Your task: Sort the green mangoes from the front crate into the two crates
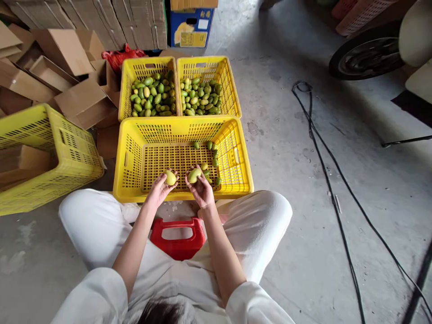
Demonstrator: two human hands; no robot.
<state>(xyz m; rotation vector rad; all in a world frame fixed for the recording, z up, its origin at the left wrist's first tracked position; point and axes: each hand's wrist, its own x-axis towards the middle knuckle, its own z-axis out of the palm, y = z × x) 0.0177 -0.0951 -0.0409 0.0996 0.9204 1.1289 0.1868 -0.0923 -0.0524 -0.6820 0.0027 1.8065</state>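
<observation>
One yellow fruit in the left hand, fingers curled round it, thumb against the side. One yellow-green fruit in the right hand, fingers likewise closed round it. Both hands over the near side of the front yellow crate, near each other, fruits apart. Inside that crate: loose green fruits along the right side, some just beside the right hand. Directly behind, side by side: left back crate and right back crate, both with piles of green and yellowish fruits. Between the legs: red plastic item with handle opening. Off left: another yellow crate, cardboard inside; cardboard boxes heaped beyond. Floor at right: black cable, looped at far end.
</observation>
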